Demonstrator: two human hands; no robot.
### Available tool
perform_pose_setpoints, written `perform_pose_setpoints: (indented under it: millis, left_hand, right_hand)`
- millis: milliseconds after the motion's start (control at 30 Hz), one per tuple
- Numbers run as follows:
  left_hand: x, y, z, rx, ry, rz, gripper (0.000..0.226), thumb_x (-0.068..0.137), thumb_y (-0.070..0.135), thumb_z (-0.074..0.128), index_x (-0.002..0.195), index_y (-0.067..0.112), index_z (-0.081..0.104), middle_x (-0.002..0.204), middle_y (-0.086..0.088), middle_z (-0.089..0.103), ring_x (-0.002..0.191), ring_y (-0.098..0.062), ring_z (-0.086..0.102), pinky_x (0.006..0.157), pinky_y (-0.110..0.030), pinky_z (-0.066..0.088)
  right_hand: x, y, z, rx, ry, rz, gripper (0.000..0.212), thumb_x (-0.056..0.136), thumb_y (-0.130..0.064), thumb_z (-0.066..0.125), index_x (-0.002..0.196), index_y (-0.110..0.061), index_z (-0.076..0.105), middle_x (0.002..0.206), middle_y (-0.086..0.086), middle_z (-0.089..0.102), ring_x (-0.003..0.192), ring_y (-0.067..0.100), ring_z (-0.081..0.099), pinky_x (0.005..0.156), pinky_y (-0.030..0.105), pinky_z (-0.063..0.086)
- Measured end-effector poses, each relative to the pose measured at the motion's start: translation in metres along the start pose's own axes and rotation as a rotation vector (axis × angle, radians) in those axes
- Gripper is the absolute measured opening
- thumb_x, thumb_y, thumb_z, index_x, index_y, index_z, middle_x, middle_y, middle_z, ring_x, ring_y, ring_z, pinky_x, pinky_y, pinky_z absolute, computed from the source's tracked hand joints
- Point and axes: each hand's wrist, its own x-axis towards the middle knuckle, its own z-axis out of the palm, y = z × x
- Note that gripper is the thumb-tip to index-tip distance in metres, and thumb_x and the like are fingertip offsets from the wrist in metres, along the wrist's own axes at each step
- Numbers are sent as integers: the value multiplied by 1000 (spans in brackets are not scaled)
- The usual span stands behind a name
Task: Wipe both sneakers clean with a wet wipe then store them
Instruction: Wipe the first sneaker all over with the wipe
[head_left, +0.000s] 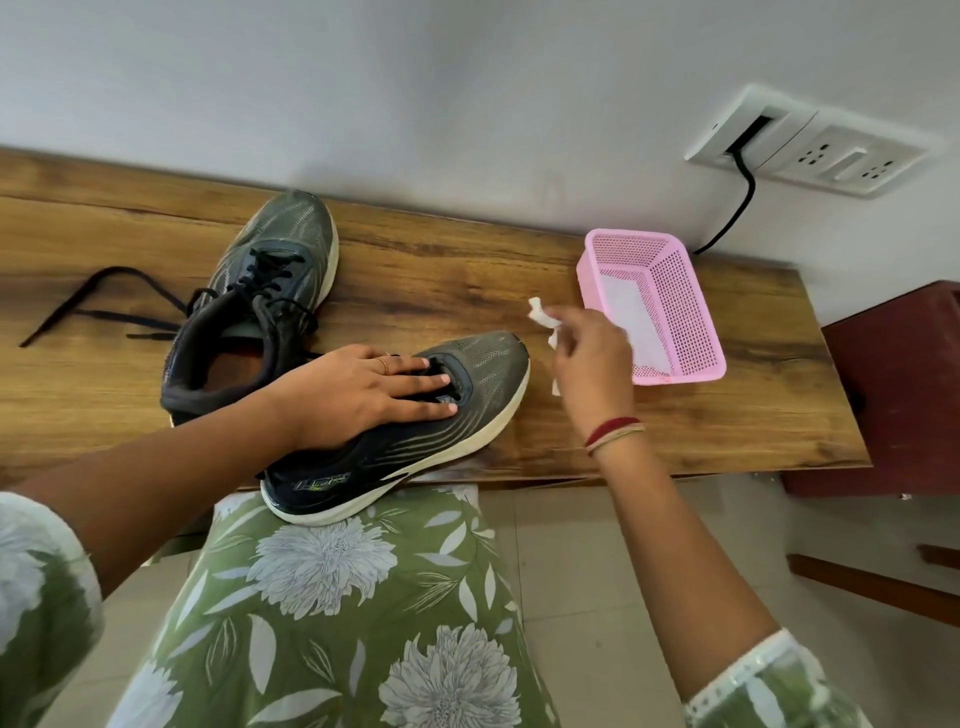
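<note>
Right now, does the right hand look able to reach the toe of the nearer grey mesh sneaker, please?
Probably yes. The right hand, pinching a crumpled white wet wipe, is just beside the toe of the nearer grey mesh sneaker with nothing between, and the left hand rests further back on it.

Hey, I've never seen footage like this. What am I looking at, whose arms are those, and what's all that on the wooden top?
No machine here: this single picture comes from a camera worn on a person's head, looking down at their own arms. On the wooden table lie the far sneaker, a loose lace and a pink basket. The left hand rests flat on the near sneaker, whose heel juts over the table's edge. The right hand pinches a white wet wipe beside the basket.
</note>
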Motion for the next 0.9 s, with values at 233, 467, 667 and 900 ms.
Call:
perform_pose_setpoints:
  millis: [233,467,667,900]
  left_hand:
    - [1,2,-3,10,15,-13,57,90,22,25,145,36,25,144,4,45,129,-18,47,89,-30,46]
    - [2,4,-4,8,-6,-17,59,90,23,17,147,38,23,149,6,34,135,-18,40,95,-32,42]
    - [3,2,-6,12,8,-16,59,90,23,19,146,38,27,148,6,37,133,-18,42,94,-32,44]
    - [2,2,-8,29,10,-8,55,89,22,28,140,34,42,139,4,51,123,-19,53,87,-31,49]
  right_hand:
    - [-37,-4,33,-197,-50,-291,26,75,8,62,97,-6,66,94,12,69,76,30,66,61,32,53]
    - [-65,-1,42,-129,-180,-401,27,86,-1,60,112,-5,64,116,14,65,114,24,59,100,29,40]
    - [-59,-8,42,36,-244,-158,48,100,-37,32,136,-8,46,145,8,41,139,17,28,113,28,20]
    - [-47,3,41,-194,-287,-217,59,98,-43,17,142,-8,34,149,11,33,141,20,24,117,35,8]
